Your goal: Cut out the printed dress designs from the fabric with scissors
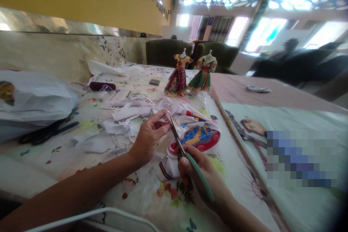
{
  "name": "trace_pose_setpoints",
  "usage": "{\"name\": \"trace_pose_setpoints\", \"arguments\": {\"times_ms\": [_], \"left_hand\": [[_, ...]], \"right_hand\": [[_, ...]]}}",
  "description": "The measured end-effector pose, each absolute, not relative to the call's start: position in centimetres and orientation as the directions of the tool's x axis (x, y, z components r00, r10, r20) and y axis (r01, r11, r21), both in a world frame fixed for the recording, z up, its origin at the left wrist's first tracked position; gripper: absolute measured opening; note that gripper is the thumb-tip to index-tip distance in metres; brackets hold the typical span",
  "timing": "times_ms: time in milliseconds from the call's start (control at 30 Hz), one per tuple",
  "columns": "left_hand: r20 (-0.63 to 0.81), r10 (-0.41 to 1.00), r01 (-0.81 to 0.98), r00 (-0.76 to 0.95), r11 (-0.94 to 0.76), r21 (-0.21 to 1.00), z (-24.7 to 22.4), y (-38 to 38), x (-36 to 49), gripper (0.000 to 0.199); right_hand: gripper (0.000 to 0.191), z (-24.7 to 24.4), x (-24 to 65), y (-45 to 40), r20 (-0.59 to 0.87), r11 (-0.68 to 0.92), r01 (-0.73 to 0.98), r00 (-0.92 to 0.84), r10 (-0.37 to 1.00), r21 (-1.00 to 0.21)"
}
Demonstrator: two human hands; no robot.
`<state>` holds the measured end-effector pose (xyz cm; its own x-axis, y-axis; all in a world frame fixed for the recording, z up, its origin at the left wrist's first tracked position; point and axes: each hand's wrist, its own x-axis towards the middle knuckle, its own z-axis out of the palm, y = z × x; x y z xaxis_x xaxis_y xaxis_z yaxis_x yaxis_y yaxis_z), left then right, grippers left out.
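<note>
My left hand (148, 136) pinches a small red-and-white patterned strip (166, 119) between thumb and fingers. Wrapped round the green handles of a pair of scissors (198, 175) is my right hand (202, 172). The blades point up and to the left, and their tips meet the strip at my left fingertips. Whether the blades are apart cannot be made out. Just beyond the scissors lies a printed cutout (199, 135) in blue, yellow and red, on top of white scraps. A white piece with a dark striped edge (169, 168) rests by my right hand.
White paper scraps (106, 141) spread left of my hands. Two small dresses on stands, one maroon (178, 76) and one green (202, 76), stand farther back. A white plastic bag (40, 96) and black-handled scissors (49, 132) lie left. A white cable (108, 210) crosses the front.
</note>
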<state>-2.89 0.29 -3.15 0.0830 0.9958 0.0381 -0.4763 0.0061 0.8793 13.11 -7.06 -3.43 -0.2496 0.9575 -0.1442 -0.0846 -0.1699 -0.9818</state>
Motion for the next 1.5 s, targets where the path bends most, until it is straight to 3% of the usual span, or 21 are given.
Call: {"name": "trace_pose_setpoints", "arguments": {"times_ms": [500, 833, 1100, 1500], "left_hand": [[0.014, 0.997, -0.487, 0.081, 0.027, 0.873, -2.8, 0.1, -2.8, 0.07], [-0.003, 0.998, -0.52, 0.07, 0.039, 0.853, -2.2, 0.0, -2.6, 0.068], [0.002, 0.988, -0.501, 0.154, 0.076, 0.862, -2.5, 0.1, -2.8, 0.067], [0.035, 0.986, -0.52, 0.166, 0.057, 0.852, -2.8, 0.1, -2.7, 0.064]], "right_hand": [[0.053, -3.3, 12.9, -7.3, -0.166, -0.19, -0.079, -0.245, 0.955, -0.979], [0.066, -3.5, 13.1, -6.7, -0.11, -0.142, -0.11, -0.259, 0.96, -0.984], [0.062, -4.3, 13.3, -6.7, -0.079, -0.113, -0.121, -0.253, 0.964, -0.986], [0.055, -3.0, 13.1, -7.0, -0.142, -0.176, -0.113, -0.259, 0.956, -0.978]]}}
